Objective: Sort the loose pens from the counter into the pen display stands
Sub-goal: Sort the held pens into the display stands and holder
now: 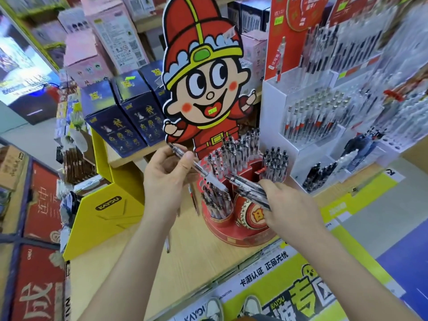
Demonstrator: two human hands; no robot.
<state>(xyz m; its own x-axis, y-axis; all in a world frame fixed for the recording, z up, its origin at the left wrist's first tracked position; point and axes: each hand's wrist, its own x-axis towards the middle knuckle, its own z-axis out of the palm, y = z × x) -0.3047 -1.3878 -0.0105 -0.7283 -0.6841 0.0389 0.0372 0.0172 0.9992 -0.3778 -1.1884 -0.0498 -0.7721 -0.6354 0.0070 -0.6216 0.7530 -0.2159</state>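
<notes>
Pen sorting at a red display stand (pixel 252 237) backed by a cartoon cutout (pixel 203 89), head view. The left hand (pixel 168 179) pinches one single pen (pixel 201 169) between thumb and curled fingers, gripping the upper barrel, so that the pale tip end slants down towards the stand's front cup. The right hand (pixel 291 205) curls round a bundle of pens (pixel 247 188) held above the stand's middle, with the ends projecting to the left. The bundle is blurred, so its count cannot be read, though it is judged to hold at least three. Each pen looks light, stiff and slim, with a smooth clear plastic barrel that is likely to slip. The softer grip section or the mid-barrel therefore seems the surest hold. A loosely held bundle is liable to fan out and shed pens, so feeding them in one at a time seems safer. Counted, there are two hands, one pen held alone and one bundle. The stand shows three filled clusters, at the front cup, the rear tier and the right cup. At least two loose pens lie on the wooden counter (pixel 196 262). One loose pen (pixel 168 244) shows beside the left forearm, and a second loose pen (pixel 194 202) lies just left of the stand, partly hidden.
</notes>
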